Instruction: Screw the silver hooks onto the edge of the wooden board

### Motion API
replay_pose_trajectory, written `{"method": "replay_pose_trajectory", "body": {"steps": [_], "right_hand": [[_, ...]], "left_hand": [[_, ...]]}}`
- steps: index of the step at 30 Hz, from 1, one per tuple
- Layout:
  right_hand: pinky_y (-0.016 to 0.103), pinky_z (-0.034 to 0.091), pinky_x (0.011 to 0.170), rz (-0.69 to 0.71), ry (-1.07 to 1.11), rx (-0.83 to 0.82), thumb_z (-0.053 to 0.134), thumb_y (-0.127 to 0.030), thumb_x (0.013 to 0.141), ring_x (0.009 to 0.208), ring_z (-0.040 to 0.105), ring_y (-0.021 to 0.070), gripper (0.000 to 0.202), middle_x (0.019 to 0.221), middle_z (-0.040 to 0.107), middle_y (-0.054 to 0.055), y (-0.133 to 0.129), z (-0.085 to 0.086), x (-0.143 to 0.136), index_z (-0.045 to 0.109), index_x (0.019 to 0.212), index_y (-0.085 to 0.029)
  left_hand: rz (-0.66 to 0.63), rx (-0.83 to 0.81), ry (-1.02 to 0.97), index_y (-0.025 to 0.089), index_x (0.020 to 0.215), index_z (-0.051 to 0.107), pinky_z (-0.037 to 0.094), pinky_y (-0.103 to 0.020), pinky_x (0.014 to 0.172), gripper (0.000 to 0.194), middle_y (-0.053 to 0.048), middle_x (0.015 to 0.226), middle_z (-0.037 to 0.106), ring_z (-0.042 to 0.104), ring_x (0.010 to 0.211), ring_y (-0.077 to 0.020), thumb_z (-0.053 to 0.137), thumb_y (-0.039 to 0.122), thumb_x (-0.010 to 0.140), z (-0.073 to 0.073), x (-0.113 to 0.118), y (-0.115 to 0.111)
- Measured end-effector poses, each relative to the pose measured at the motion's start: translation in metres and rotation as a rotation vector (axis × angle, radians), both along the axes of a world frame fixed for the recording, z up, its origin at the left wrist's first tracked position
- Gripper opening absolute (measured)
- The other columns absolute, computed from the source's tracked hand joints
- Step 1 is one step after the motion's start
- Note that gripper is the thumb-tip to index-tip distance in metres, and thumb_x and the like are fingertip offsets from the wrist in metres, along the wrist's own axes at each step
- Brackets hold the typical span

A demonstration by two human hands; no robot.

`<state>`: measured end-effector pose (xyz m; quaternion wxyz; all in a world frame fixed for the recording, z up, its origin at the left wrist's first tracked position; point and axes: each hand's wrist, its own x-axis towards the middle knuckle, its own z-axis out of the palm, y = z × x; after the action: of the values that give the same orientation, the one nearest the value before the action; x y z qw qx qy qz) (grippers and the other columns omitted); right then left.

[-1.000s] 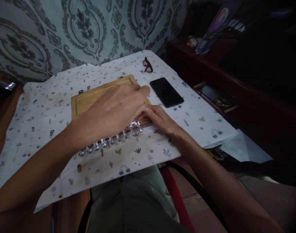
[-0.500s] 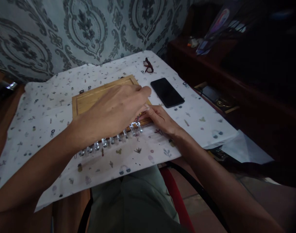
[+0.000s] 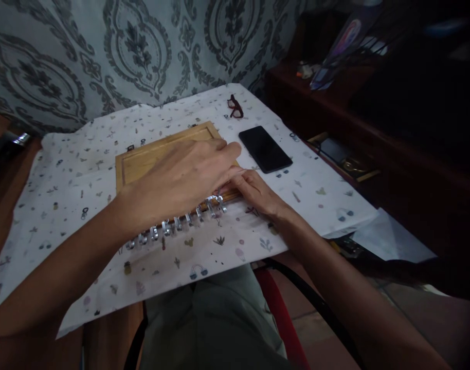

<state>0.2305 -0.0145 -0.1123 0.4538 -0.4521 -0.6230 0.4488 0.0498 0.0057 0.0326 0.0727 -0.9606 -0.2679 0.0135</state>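
Note:
A wooden board [image 3: 132, 165] with a grooved border lies flat on the patterned cloth. Along its near edge runs a row of shiny silver clip-like pieces [image 3: 177, 223]. My left hand [image 3: 184, 167] reaches across the board, its fingers curled down at the right near corner. There my right hand [image 3: 254, 190] meets it, thumb and fingers pressed together beside the last silver piece. The fingertips overlap, and whatever small thing they pinch is hidden. Just beyond the hands lies a black phone [image 3: 265, 149].
Dark red glasses [image 3: 235, 106] rest near the far corner of the white printed tablecloth [image 3: 219, 272]. To the right are an open drawer [image 3: 345, 156] and a dark red cabinet [image 3: 315, 103] with a bottle [image 3: 339, 46] on it. A patterned curtain [image 3: 138, 46] hangs behind the table.
The fingers of both hands have shifted slightly at the board's corner, and the right thumb is tucked in closer. The view has tilted a little; the board and phone stay put.

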Motion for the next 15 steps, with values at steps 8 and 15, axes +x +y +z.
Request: {"method": "replay_pose_trajectory", "body": {"steps": [8,15], "right_hand": [[0.038,0.061,0.089,0.007,0.026,-0.044,0.048,-0.085,0.09,0.089,0.078,0.0236,0.075,0.096,0.081,0.012,-0.0021,0.0015,-0.0001,0.078,0.097,-0.016],[0.041,0.061,0.091,0.008,0.028,-0.044,0.048,-0.084,0.091,0.091,0.078,0.0257,0.073,0.095,0.081,0.01,-0.001,0.0007,0.0,0.079,0.091,-0.018]], "left_hand": [[0.008,0.0,0.001,0.019,0.1,0.058,0.039,-0.027,0.059,0.014,-0.002,0.088,0.061,0.059,0.071,-0.0155,0.045,0.014,0.104,-0.0034,-0.0021,0.0022],[-0.043,-0.035,-0.01,0.018,0.1,0.056,0.041,-0.028,0.061,0.015,-0.004,0.097,0.061,0.06,0.076,-0.0169,0.045,0.009,0.102,-0.0007,-0.0078,-0.0003]]}}
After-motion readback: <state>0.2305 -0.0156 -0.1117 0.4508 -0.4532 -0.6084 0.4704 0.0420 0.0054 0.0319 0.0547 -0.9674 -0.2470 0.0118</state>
